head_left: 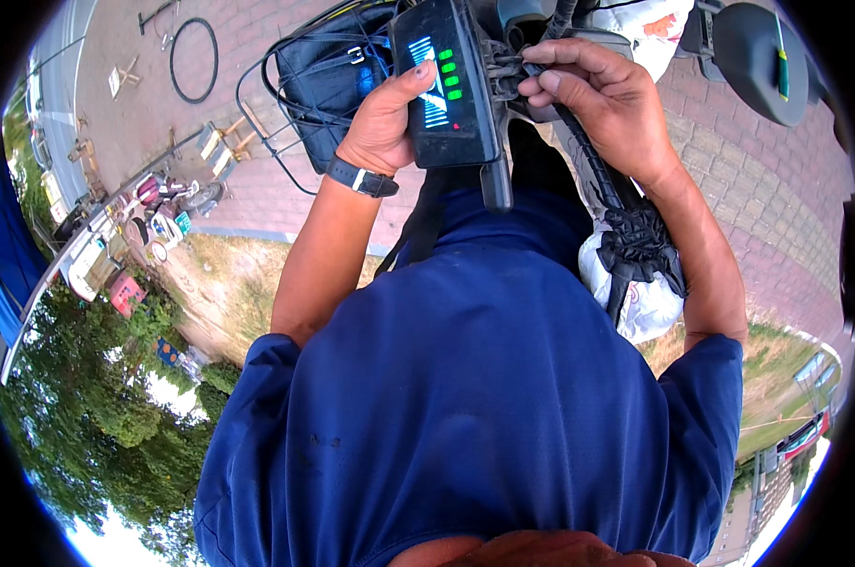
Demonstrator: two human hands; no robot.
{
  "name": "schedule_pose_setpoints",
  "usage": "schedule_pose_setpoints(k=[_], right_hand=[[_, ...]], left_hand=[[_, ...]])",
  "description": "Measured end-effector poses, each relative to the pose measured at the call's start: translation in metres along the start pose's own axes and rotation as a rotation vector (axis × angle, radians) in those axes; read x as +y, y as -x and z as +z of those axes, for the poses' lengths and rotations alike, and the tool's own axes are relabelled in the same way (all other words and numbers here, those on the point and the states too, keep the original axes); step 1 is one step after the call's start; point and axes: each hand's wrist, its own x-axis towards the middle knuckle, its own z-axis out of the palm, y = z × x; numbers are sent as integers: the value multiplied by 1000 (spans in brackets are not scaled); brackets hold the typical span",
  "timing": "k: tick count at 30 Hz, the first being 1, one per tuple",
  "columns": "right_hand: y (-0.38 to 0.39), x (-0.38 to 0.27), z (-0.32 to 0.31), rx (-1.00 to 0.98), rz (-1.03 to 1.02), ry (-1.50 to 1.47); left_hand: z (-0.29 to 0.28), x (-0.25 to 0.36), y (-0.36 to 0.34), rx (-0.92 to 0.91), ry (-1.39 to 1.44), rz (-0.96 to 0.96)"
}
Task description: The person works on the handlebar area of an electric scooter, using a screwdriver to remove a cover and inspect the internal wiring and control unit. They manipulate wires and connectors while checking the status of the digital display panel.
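Observation:
My left hand point(380, 123), with a watch on the wrist, grips the left side of a black display unit point(460, 132), thumb resting on its lit face with blue-white stripes, green bars and a red dot. My right hand point(597, 94) has thumb and fingers closed on black cables point(531, 71) beside the unit's right edge; the exact piece pinched is partly hidden. A thicker black wrapped cord or bar point(593, 165) runs down beneath that hand to bunched black material point(635, 250) over a white bag point(616, 302).
A black bag point(319, 104) with wire framing lies left of the unit. A mirror point(758, 66) is at upper right, beside a white bag point(635, 28). On the brick paving point(238, 189) stand a small folding seat point(219, 146), a hoop or tyre point(191, 61) and assorted items point(163, 217).

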Motion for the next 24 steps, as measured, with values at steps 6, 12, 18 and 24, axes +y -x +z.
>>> schedule_pose_setpoints(k=[6,12,18,24], right_hand=[[0,2,2,13,-37,2],[0,2,2,-1,-33,53],[-1,3,5,18,-87,117],[-3,2,7,13,-182,146]], left_hand=[[1,0,-1,-6,13,0],[2,0,0,-2,7,26],[2,0,-1,-7,9,24],[1,0,-1,-9,3,34]])
